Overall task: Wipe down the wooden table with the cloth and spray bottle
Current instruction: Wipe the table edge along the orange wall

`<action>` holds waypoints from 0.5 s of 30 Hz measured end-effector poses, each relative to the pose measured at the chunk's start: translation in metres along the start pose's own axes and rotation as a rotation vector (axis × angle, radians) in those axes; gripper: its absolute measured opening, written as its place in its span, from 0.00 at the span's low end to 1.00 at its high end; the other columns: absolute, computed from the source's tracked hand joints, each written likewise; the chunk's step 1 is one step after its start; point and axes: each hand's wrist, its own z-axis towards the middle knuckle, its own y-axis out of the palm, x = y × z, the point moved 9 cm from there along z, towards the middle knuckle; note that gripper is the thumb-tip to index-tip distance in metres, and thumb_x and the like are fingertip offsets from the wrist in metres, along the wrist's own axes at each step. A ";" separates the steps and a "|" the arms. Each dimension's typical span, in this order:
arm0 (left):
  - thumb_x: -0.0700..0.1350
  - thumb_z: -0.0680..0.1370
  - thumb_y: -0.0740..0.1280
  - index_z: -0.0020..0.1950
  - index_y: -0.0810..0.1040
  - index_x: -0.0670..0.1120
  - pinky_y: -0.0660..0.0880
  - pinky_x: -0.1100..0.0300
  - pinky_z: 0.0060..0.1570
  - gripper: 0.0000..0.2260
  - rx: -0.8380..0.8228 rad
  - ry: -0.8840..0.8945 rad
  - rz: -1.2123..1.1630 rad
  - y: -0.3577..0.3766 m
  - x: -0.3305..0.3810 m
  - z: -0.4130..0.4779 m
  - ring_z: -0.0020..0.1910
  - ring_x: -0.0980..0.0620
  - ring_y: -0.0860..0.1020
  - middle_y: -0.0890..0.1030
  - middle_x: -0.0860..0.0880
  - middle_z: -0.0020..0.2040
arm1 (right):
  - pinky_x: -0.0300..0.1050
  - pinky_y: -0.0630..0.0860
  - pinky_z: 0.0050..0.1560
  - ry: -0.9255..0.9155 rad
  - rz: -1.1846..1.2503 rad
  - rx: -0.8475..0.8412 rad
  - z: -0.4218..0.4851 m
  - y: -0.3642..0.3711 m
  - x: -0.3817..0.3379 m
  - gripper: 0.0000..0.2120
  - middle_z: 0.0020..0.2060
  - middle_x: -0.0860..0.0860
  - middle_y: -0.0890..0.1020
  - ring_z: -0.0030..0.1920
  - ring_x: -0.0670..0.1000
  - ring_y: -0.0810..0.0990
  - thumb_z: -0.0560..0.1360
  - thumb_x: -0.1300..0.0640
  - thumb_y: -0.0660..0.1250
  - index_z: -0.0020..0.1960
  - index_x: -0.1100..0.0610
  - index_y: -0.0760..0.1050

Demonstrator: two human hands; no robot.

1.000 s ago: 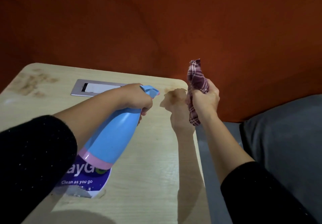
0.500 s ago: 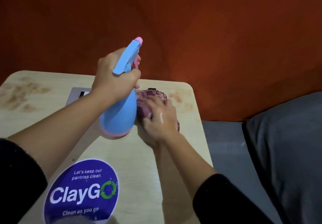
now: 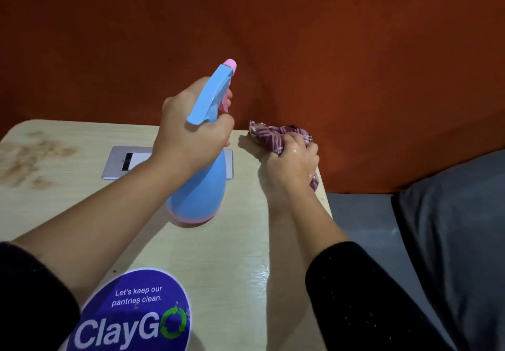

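1. Left hand [image 3: 191, 132]: fingers curled round the neck of the bottle [image 3: 199, 186], one fingertip near the pink trigger. The bottle stands upright over the middle of the table [image 3: 232, 255], nozzle towards the wall [image 3: 328, 50]. I cannot tell whether its base touches the wood.
2. Right hand [image 3: 292, 159]: clenched on the bunched cloth [image 3: 276, 135], pressing it onto the table's far right corner, just beside the wall.
3. Step in hand, as I judge it: scrubbing that corner. I would run overlapping strokes along the grain and work towards the near edge, so loosened dirt is not dragged over cleaned wood.
4. I would also open out the wad, since a flat fold should cover more surface than a tight ball.
5. Left to do, as I read it: the brown stains [image 3: 27, 154] at the far left, well apart from the cloth. They probably need spray first. The nozzle should tip down at the wood and away from the metal plate [image 3: 117, 165], whose slot could take in liquid.
6. Materials:
   - The table is pale with a fine straight grain and rounded corners, and has a wet sheen near its right edge.
   - The bottle is smooth blue plastic, teardrop-shaped, with a pink band at the base and a pink nozzle.
   - The cloth is thin woven plaid in maroon and white, heavily creased.
   - The sticker [image 3: 136, 312] at the near edge is round, glossy and purple.
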 end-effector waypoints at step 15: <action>0.33 0.71 0.64 0.47 0.78 0.46 0.72 0.74 0.27 0.10 -0.010 -0.054 0.026 0.008 -0.001 0.009 0.26 0.58 0.80 0.81 0.47 0.43 | 0.43 0.61 0.56 -0.023 -0.067 -0.041 0.016 0.005 0.013 0.18 0.64 0.45 0.73 0.58 0.56 0.66 0.71 0.55 0.63 0.61 0.51 0.74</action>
